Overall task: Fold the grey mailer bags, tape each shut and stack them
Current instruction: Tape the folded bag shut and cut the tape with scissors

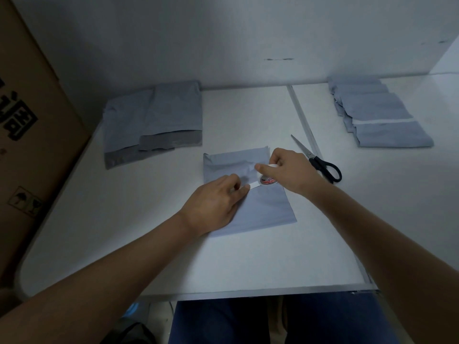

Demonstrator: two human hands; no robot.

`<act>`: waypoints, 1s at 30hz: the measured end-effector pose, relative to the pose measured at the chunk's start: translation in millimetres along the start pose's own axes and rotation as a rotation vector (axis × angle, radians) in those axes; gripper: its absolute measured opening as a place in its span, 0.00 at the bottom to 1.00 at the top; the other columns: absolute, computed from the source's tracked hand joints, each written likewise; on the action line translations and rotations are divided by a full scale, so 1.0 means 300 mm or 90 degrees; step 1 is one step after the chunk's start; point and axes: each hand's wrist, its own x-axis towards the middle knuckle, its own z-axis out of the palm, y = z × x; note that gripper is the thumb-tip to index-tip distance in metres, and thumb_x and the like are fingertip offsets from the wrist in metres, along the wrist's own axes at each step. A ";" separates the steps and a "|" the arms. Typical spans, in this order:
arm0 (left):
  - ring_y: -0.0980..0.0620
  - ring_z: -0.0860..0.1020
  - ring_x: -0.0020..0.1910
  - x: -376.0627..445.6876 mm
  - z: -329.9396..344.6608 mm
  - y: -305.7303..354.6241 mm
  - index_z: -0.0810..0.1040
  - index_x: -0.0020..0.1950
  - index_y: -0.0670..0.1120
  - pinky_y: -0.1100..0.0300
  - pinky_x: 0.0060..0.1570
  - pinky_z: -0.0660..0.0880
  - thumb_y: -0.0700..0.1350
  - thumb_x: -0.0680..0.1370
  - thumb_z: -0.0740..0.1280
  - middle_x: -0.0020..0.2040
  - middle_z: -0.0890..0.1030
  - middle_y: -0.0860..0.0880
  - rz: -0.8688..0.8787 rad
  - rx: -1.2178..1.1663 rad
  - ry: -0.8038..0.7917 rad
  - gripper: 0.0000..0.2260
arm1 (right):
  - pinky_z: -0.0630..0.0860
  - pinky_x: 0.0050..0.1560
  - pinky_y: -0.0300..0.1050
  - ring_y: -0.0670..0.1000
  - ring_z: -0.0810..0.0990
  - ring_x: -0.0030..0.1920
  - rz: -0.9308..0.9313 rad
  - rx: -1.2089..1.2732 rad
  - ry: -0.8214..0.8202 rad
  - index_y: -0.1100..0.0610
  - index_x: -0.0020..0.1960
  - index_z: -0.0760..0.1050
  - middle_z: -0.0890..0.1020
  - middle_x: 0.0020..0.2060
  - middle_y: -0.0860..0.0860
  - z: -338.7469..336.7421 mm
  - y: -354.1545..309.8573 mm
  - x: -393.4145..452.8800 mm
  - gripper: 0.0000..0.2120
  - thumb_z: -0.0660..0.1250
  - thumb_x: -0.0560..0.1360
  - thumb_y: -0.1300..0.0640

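A folded grey mailer bag (263, 209) lies flat in the middle of the white table (248, 264). My right hand (290, 171) grips a small roll of white tape (267, 179) just above the bag's fold. A short strip of tape (253, 185) runs from the roll to my left hand (213, 204), whose fingertips pinch its free end down on the bag. Unfolded grey mailer bags (159, 117) lie in a pile at the back left. A row of folded, overlapping grey bags (377, 112) sits at the back right.
Black-handled scissors (320, 162) lie just right of my right hand, blades pointing away. A large brown cardboard box (32, 135) stands along the table's left side. White walls close off the back and right. A seam (305, 125) runs across the tabletop.
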 end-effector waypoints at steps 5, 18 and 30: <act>0.46 0.75 0.40 0.001 0.001 0.000 0.79 0.63 0.44 0.54 0.25 0.72 0.48 0.81 0.55 0.48 0.75 0.45 -0.007 0.005 -0.004 0.18 | 0.63 0.31 0.41 0.45 0.70 0.32 -0.008 -0.071 -0.009 0.53 0.38 0.65 0.73 0.33 0.47 -0.028 -0.016 -0.018 0.19 0.68 0.74 0.41; 0.46 0.76 0.40 -0.001 0.001 -0.002 0.78 0.66 0.45 0.57 0.25 0.71 0.47 0.79 0.55 0.49 0.76 0.45 0.000 0.014 -0.012 0.20 | 0.62 0.29 0.41 0.45 0.69 0.29 -0.032 -0.163 0.004 0.54 0.40 0.66 0.72 0.32 0.47 -0.059 -0.001 -0.020 0.17 0.68 0.74 0.43; 0.46 0.75 0.40 0.008 0.001 -0.001 0.75 0.66 0.41 0.54 0.34 0.74 0.43 0.77 0.57 0.52 0.76 0.47 0.043 0.058 -0.040 0.19 | 0.67 0.35 0.43 0.44 0.71 0.34 -0.073 -0.264 -0.015 0.51 0.45 0.68 0.72 0.34 0.44 -0.071 0.023 -0.008 0.21 0.63 0.72 0.33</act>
